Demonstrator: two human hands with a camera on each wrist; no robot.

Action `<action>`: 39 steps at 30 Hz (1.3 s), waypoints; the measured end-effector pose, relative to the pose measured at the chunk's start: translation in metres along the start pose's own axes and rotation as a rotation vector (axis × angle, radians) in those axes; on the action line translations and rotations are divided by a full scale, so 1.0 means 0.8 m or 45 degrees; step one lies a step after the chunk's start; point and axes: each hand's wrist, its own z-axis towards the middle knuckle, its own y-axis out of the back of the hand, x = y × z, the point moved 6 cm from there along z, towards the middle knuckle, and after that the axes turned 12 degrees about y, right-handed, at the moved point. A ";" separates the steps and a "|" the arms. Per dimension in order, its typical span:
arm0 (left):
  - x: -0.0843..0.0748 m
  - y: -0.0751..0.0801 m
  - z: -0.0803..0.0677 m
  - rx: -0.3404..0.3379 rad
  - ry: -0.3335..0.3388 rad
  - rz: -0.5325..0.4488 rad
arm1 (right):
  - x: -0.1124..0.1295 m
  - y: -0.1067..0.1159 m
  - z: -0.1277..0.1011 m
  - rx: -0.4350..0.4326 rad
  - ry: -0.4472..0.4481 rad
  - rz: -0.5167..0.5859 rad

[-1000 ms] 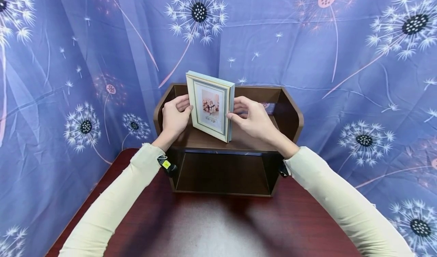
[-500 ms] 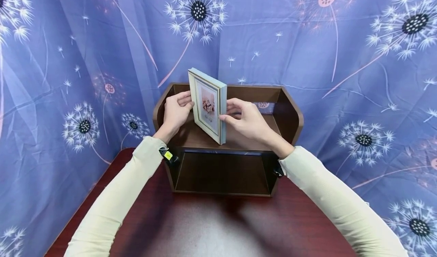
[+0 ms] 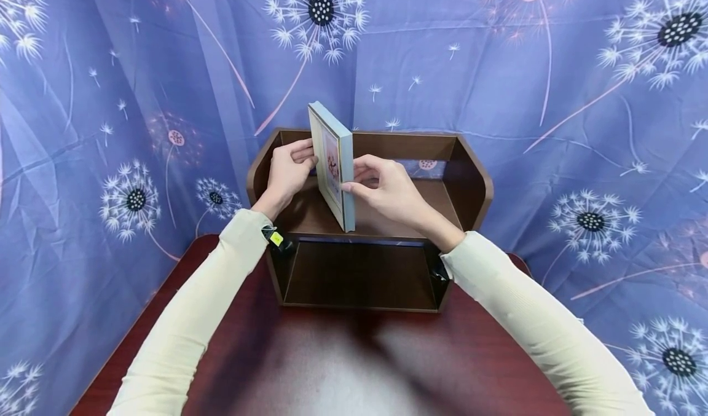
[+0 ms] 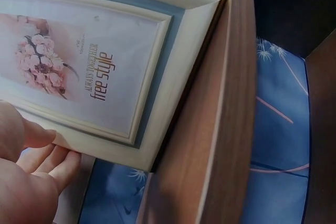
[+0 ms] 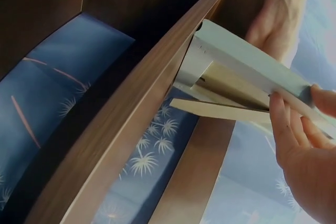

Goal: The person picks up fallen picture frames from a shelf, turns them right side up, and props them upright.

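— What's that they've got on top of the little shelf?

— A picture frame point(image 3: 334, 165), standing upright on the upper board of a dark brown wooden shelf point(image 3: 470, 176), turned so its thin pale-blue edge faces the person. The molding is cream with a blue inner band and a fine gold line, stepped like a cheap plastic or painted wood profile.

— Any writing on it?

— Yes, on the paper insert behind the glazing. In the left wrist view the frame point(image 4: 105, 66) shows a pink-toned photo of a small bouquet, and beside it the words "free style" in big thin letters, with a line of smaller print above that I can't make out.

— How are the hands?

— The left hand point(image 3: 287, 173) has its fingers curled against the front-left side of the frame, thumb and fingertips pinching the edge. The right hand point(image 3: 387, 188) grips the other side, thumb on the blue edge and fingers behind on the back. In the right wrist view, the right hand point(image 5: 304, 150) is by a flat cream easel leg point(image 5: 220, 109) folded out from the back.

— And the rest?

— The shelf is smooth laminate with rounded side walls and an open lower bay. It sits on a glossy reddish-brown table point(image 3: 343, 367). Behind hangs a wrinkled blue cloth point(image 3: 553, 96) printed with white and pink dandelions. Both sleeves are cream knit.
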 end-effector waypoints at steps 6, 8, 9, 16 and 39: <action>-0.001 -0.006 0.007 0.044 -0.018 -0.044 | 0.002 -0.003 0.001 -0.017 -0.001 -0.032; -0.001 -0.009 0.009 0.063 -0.020 -0.051 | 0.003 -0.004 0.002 -0.024 0.009 -0.018; -0.001 -0.010 0.009 0.072 -0.021 -0.051 | 0.004 -0.005 0.002 -0.026 0.016 -0.011; 0.000 -0.013 0.015 0.106 -0.030 -0.048 | 0.003 -0.007 0.002 -0.035 0.019 -0.005; -0.015 -0.006 -0.003 0.095 -0.050 0.155 | 0.005 -0.015 0.002 -0.056 0.078 -0.042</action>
